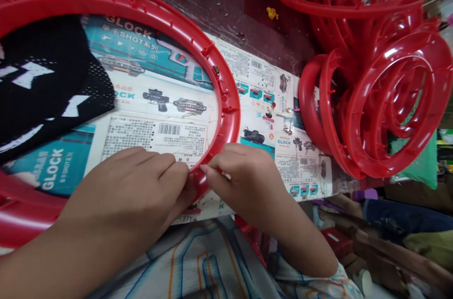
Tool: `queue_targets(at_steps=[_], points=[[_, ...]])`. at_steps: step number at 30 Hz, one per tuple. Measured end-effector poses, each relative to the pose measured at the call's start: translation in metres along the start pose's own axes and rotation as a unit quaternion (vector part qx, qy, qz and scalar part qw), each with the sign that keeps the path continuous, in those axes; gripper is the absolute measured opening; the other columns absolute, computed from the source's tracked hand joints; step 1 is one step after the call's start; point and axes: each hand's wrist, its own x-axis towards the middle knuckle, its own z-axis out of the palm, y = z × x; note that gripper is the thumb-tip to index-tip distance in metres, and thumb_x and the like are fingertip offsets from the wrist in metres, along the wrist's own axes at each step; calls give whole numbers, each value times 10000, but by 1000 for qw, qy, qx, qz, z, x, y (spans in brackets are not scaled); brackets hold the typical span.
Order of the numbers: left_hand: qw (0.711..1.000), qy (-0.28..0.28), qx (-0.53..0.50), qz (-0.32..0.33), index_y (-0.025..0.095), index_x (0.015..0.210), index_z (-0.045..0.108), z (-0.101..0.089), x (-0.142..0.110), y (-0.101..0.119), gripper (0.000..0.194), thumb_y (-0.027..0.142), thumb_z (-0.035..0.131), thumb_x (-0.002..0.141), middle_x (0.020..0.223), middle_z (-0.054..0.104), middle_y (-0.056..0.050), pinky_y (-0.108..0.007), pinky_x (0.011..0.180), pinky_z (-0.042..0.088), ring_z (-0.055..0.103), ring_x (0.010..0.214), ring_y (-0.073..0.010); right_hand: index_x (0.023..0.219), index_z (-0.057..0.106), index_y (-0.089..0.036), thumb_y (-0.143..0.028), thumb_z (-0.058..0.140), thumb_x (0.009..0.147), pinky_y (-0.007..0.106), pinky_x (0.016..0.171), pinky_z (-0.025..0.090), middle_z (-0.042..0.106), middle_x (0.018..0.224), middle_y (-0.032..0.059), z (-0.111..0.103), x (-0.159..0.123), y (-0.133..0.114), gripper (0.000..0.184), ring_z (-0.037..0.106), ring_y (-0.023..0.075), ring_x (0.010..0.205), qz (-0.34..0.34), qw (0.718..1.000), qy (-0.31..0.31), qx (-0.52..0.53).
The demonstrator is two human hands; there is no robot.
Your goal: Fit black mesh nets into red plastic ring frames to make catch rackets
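dark red tabletop (230, 2): scuffed, scattered with crumbs and shavings, running along the far side.

printed white-and-teal cardboard sheet (311, 174): flat on the tabletop, bearing barcodes, toy-gun pictures and the word "glock".

heap of glossy red plastic rings (396, 53): at right on the table, stacked loosely, some tilted; light catches the smooth faces. a green plastic bag (423, 162) shows beneath and beside it.

large round red plastic ring (231, 122): over the cardboard at left and centre, cut off by the left border of the view. wide open middle; broad band with raised edges and a recessed channel, crossed by short ribs and small pegs at intervals. glossy, bright along the right-hand curve, darker at the top; a few small dark and pale bits sit on the right side.

black fabric-like piece (94, 82): white angular shapes, dotted edge; seen across the ring's opening.

left hand (138, 181): curled closed over the ring's near rim, holding it; fingertips hidden.

right hand (247, 167): fingers bent, thumb and forefinger nearly together at the same rim, just beside the left; whether they pinch or only press cannot be told.

yellow crumpled scrap (272, 12): on the tabletop, beyond the cardboard.
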Motion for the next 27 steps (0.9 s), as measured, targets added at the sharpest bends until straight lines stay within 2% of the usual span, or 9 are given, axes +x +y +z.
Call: queue_targets(at_steps=[2, 4, 7, 10, 14, 18, 21, 24, 27], points=[[995, 22, 80, 61, 230, 588, 496, 1, 0, 0, 370, 225, 337, 923, 511, 508, -48, -366, 554, 295, 486, 504, -247, 578, 589, -148, -168, 607, 813, 235, 524, 297, 545, 578, -23, 1, -2, 0, 237, 462, 85, 550, 29, 1000, 10, 1], [988, 20, 116, 95, 224, 601, 485, 1, -1, -3, 320, 165, 358, 888, 517, 510, -43, -365, 553, 310, 494, 494, -249, 607, 613, -150, -195, 620, 829, 229, 539, 320, 579, 604, -17, -2, -4, 2, 227, 493, 89, 568, 36, 999, 7, 13], [986, -18, 124, 109, 222, 623, 482, 1, -7, -9, 268, 143, 376, 855, 550, 513, -37, -364, 583, 313, 483, 521, -246, 738, 680, -150, -229, 591, 891, 216, 606, 384, 644, 699, 5, -11, -7, 7, 194, 563, 101, 654, 0, 999, -7, 52], [987, -55, 107, 109, 219, 641, 504, 1, -15, -17, 270, 126, 379, 861, 598, 529, -29, -362, 640, 303, 468, 590, -237, 821, 704, -135, -203, 537, 924, 222, 646, 411, 660, 760, 35, -19, -6, 10, 207, 583, 115, 709, -48, 998, 10, 50], [988, -44, 75, 129, 210, 672, 552, 1, -22, -27, 315, 75, 340, 860, 645, 543, -26, -351, 675, 277, 437, 636, -220, 731, 698, -119, -185, 550, 900, 233, 602, 386, 634, 683, 34, -13, -3, 7, 234, 560, 118, 659, -62, 997, 29, 17], [982, -50, 74, 169, 222, 641, 549, -5, -23, -34, 340, 97, 334, 873, 618, 517, -21, -351, 654, 258, 403, 615, -215, 628, 662, -125, -128, 598, 830, 221, 549, 345, 584, 580, -7, 3, -2, 3, 211, 509, 81, 559, -3, 998, 45, 54], [985, -53, 65, 149, 233, 628, 540, -11, -22, -30, 324, 207, 338, 880, 591, 500, -19, -355, 640, 262, 407, 602, -218, 592, 640, -133, -124, 602, 805, 215, 526, 323, 565, 557, -23, 11, -4, 0, 217, 484, 66, 529, 23, 995, 50, 87], [991, -55, 81, 87, 229, 671, 571, -14, -18, -17, 320, 317, 352, 887, 615, 539, -34, -384, 649, 320, 470, 617, -242, 584, 630, -140, -132, 601, 799, 219, 526, 318, 561, 552, -25, 13, -6, -3, 216, 478, 69, 529, 32, 995, 50, 81], [993, -43, 100, 48, 208, 718, 613, -12, -12, -3, 293, 240, 374, 884, 662, 593, -60, -402, 614, 377, 546, 618, -271, 603, 635, -141, -139, 603, 813, 227, 535, 323, 565, 555, -21, 12, -7, -4, 212, 479, 78, 534, 39, 997, 50, 54]])
